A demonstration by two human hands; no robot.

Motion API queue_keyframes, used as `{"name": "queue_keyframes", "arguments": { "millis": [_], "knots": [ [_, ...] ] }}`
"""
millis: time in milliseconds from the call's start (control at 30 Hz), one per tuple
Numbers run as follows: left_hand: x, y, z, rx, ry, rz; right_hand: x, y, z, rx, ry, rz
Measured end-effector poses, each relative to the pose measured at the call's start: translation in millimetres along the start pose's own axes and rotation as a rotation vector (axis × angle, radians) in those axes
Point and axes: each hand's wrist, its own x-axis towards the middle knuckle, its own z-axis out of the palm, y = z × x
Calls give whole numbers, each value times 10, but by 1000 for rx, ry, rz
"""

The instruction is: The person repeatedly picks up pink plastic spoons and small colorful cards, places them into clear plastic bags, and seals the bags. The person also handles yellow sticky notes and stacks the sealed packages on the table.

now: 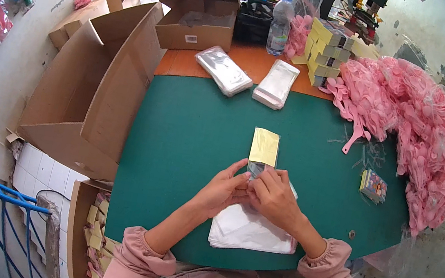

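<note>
At the middle of the green table, both my hands hold a small packet with a yellow card (pixel 265 145) at its far end. My left hand (pixel 220 188) has its thumb and fingertips closed on the packet's near left side. From the right, my right hand (pixel 278 198) pinches the near end, its fingers bent over it. Between the fingertips the packet's lower part looks clear and shiny, partly hidden. Beneath my hands lies a stack of whitish plastic bags (pixel 247 234), close to the table's front edge.
Pink plastic spoons (pixel 399 104) are heaped along the right edge, beside a small card stack (pixel 373 186). Two bundles of clear bags (pixel 224 71) lie at the back, near a water bottle (pixel 280 25) and stacked yellow cards (pixel 328 47). Left stands a large open carton (pixel 88 81).
</note>
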Motion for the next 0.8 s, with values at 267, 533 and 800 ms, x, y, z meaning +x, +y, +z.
{"name": "queue_keyframes", "arguments": {
  "millis": [267, 533, 800],
  "knots": [
    [27, -88, 104, 369, 75, 193, -32, 210, -322, 450, -301, 141],
    [-24, 83, 124, 392, -11, 94, -526, 1656, -1429, 887, -178, 701],
    [-50, 71, 113, 309, 35, 31, -301, 946, -847, 159, -87, 469]
  ]
}}
